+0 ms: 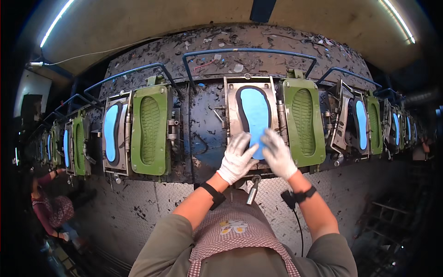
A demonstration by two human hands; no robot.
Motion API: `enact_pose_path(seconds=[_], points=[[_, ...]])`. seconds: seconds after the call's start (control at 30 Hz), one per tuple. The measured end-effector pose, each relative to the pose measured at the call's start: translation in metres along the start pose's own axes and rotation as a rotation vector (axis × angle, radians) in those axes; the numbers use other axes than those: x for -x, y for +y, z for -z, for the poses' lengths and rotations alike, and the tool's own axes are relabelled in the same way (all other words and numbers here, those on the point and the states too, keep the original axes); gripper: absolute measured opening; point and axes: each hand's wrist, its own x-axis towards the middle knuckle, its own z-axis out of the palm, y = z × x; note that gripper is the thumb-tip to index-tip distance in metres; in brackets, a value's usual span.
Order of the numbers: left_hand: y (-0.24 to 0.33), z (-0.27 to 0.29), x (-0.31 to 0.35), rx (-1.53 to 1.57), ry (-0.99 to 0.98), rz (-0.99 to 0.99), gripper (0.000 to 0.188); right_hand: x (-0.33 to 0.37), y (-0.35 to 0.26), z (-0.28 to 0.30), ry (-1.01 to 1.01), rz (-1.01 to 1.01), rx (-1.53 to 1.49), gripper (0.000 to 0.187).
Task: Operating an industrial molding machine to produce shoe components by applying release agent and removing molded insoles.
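Item, centre frame: flat blue foam sole-shaped insert (255, 115) seated in an open grey metal mould (251, 121). I see my white-gloved left hand (237, 158) and right hand (278, 154), fingers spread flat, pressing its lower end, probably to bed it. Green ribbed mould lid (303, 121) stands open beside.

Bright ceiling tube lights (57, 21) overhead, sharp well-lit centre, dark vignetted corners, strong fisheye bending toward the rim.

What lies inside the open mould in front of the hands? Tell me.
A blue sole-shaped insert lies in the open mould, ringed by a dark rim. The left hand and right hand, both in white gloves, cover its lower end, so that part cannot be seen.
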Motion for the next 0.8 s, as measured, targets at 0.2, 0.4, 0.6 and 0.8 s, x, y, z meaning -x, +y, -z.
enact_pose_path(seconds=[0.2,0.4,0.6,0.8], points=[[-0.003,-0.007,-0.012,0.171,-0.043,0.037,0.030,0.001,0.003,0.014,0.011,0.278,0.165,0.028],[0.003,0.000,-0.018,0.295,-0.003,0.159,0.015,-0.001,0.000,0.012,0.043,0.114,0.037,0.015],[0.009,0.005,-0.011,0.093,-0.125,0.064,0.047,-0.015,-0.020,0.033,-0.186,0.065,0.078,0.019],[0.006,-0.004,-0.008,0.095,-0.119,-0.003,0.043,-0.168,-0.004,-0.023,0.135,0.141,0.491,0.024]])
